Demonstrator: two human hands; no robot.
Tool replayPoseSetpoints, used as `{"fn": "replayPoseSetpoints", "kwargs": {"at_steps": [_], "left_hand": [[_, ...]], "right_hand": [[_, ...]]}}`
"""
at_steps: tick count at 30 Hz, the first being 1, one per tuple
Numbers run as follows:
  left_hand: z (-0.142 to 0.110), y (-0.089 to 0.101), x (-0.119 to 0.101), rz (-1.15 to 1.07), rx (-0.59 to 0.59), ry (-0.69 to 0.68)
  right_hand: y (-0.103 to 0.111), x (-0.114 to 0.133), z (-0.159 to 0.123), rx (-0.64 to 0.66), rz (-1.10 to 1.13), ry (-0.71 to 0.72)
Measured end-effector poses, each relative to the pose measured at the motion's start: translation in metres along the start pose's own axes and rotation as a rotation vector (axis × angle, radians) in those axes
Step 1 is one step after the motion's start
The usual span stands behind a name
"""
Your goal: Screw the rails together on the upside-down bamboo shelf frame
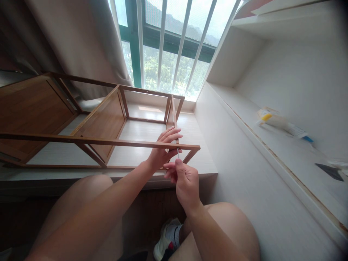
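Note:
A brown wooden shelf frame point(103, 141) lies on its side on a white window ledge point(195, 145). My left hand point(163, 148) grips the frame's near rail close to its right corner, fingers wrapped over the bar. Just below it, my right hand point(185, 181) is closed round a thin metal tool point(178, 152) whose tip points up at the rail. The tool's handle is hidden in my fist.
A tube with a yellow cap point(282, 123) and a dark flat piece point(328, 170) lie on the white shelf at the right. A barred window point(174, 47) and a curtain point(81, 40) stand behind the frame. My knees and one shoe point(167, 239) are below.

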State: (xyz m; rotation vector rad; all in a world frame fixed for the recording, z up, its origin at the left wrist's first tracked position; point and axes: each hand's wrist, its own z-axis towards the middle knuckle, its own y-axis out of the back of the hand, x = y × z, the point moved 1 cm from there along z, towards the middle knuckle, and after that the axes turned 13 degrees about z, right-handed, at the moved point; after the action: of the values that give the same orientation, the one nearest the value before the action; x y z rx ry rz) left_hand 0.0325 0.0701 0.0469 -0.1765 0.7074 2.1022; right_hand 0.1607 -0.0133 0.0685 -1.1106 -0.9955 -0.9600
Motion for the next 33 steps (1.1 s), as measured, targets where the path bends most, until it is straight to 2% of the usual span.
{"fn": "replayPoseSetpoints", "kwargs": {"at_steps": [2, 5, 7, 9, 11, 14, 17, 20, 26, 33], "left_hand": [[0.000, -0.001, 0.000, -0.002, -0.017, -0.012], [0.001, -0.002, 0.001, 0.003, -0.019, -0.016], [0.001, -0.002, 0.001, 0.011, -0.018, -0.021], [0.000, -0.002, 0.001, 0.013, -0.020, -0.023], [0.000, -0.002, 0.001, 0.010, -0.017, -0.021], [-0.001, -0.001, 0.001, 0.011, 0.008, 0.000], [-0.001, 0.001, 0.000, 0.016, 0.035, 0.029], [-0.001, 0.001, 0.000, 0.009, 0.029, 0.031], [-0.001, 0.000, 0.002, 0.009, 0.024, 0.015], [-0.002, 0.000, 0.001, 0.006, 0.022, 0.034]], "right_hand": [[-0.010, -0.003, -0.003, 0.005, 0.297, -0.174], [-0.021, -0.003, -0.006, 0.041, 0.660, -0.336], [-0.024, -0.002, -0.007, 0.062, 0.781, -0.398], [-0.024, -0.002, -0.006, 0.085, 0.788, -0.408], [-0.021, -0.004, -0.005, 0.099, 0.675, -0.356], [-0.009, -0.005, 0.000, 0.065, 0.329, -0.197], [0.007, 0.000, 0.005, 0.012, -0.128, 0.053], [0.019, 0.008, 0.009, 0.032, -0.492, 0.288], [0.019, 0.016, 0.011, 0.100, -0.676, 0.461], [0.015, 0.018, 0.008, 0.068, -0.708, 0.516]]}}
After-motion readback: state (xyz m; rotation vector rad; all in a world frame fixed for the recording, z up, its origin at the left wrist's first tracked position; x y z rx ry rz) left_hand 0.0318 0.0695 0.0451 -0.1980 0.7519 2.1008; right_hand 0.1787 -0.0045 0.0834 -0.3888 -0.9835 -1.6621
